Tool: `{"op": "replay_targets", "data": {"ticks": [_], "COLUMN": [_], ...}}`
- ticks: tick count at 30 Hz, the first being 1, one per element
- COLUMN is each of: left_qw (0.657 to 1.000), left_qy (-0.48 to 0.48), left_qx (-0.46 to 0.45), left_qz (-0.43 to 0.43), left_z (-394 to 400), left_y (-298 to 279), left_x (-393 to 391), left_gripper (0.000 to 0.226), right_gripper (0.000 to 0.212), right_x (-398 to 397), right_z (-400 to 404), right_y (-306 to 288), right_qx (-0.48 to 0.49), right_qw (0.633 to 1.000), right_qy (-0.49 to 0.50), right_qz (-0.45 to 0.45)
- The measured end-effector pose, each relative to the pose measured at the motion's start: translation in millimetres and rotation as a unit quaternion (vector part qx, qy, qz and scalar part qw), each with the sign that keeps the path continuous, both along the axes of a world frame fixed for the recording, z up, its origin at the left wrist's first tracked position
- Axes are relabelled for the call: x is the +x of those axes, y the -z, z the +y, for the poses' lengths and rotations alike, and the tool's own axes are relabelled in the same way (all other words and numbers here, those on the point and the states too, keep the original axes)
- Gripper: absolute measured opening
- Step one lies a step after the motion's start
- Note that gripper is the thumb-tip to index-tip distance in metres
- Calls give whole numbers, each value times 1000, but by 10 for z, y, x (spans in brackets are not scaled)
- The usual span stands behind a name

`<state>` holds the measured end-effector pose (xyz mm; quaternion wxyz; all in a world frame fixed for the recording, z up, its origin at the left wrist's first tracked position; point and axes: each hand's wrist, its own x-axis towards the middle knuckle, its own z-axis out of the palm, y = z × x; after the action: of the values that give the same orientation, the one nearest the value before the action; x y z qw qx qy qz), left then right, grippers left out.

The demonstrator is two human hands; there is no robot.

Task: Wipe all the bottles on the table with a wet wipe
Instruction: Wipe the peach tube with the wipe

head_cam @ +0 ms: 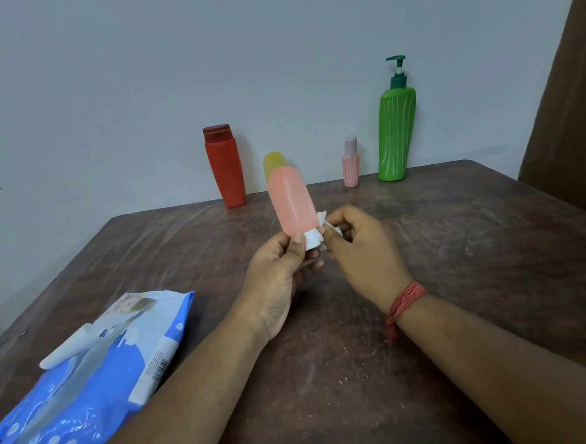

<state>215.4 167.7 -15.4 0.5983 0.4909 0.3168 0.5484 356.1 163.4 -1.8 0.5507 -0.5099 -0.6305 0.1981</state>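
My left hand (282,272) grips the lower, white-capped end of a pale pink squeeze bottle (291,200), held upside down with its rounded end up over the table's middle. My right hand (361,247) pinches a crumpled white wet wipe (322,224) against the bottle's cap end. Along the far edge by the wall stand a red bottle (225,167), a yellow bottle (274,161) partly hidden behind the pink one, a small pink bottle with a lilac cap (351,165) and a tall green pump bottle (396,131).
A blue pack of wet wipes (85,374) lies at the near left of the brown table (463,242), its flap raised. A grey wall runs behind the table. A brown curtain (572,109) hangs at the right.
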Motion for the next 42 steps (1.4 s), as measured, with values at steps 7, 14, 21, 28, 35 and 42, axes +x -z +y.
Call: {"op": "replay_targets", "data": {"ticks": [7,14,21,28,35,42], "left_qw": [991,927,878,865,967,967], "left_qy": [-75,-108,-118,-106,-129,-120], "left_qx": [18,124,178,172,62,94], "left_qz": [107,336,428,460,211,206], "left_z": [51,1,-29,-38,19,22], "left_y": [0,-10,-52,-55,-48,-56], "left_x": [-52,-9,36,51,-116,-52], "left_gripper": [24,15,9,15,16,16], "right_gripper": [3,15,13,6,5,1], "right_x": [-21,78,208,385,54,-1], "right_z": [-43,20,77,204,111,53], "right_y": [-20,-45,-120,-186,116,99], "right_qx": [22,232,273,230,-10,-112], "right_qw": [1000,924,894,942,995,970], "right_qy": [-10,1,33,126,-87,-129], "right_qz": [-8,-305,-354,-212,-37,171]}}
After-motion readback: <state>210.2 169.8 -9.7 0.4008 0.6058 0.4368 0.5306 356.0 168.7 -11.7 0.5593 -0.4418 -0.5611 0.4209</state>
